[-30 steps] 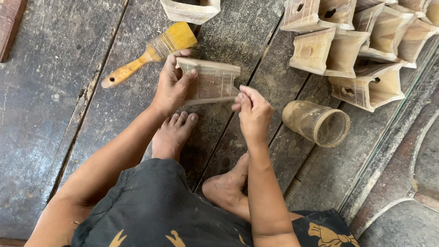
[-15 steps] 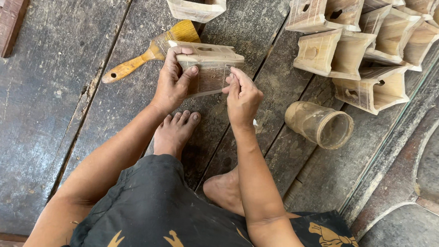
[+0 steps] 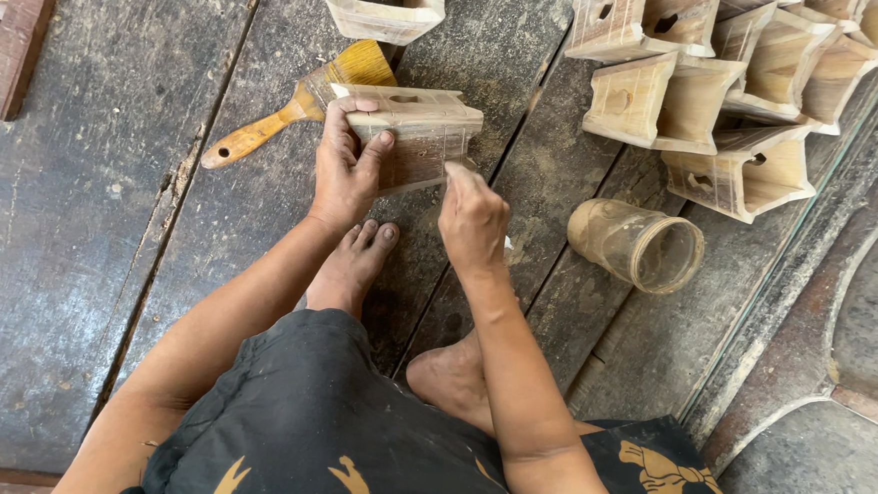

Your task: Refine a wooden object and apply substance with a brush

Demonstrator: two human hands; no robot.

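A small tapered wooden box (image 3: 420,136) is held above the plank floor in front of my bare feet. My left hand (image 3: 346,167) grips its left end, thumb on the near face. My right hand (image 3: 471,219) presses its fingertips against the box's near face at the lower right; whether something small lies under the fingers is hidden. Behind the box lies a paintbrush (image 3: 301,104) with a yellow-orange handle and pale bristles.
Several similar wooden boxes (image 3: 708,91) are stacked on their sides at the upper right. One more box (image 3: 384,4) stands at the top centre. A cloudy plastic jar (image 3: 639,246) lies on its side to the right. A curved stone edge (image 3: 805,336) runs along the right.
The box has been turned and shifted a little; my right hand moved from its right edge down onto the near face. My left hand keeps its grip.
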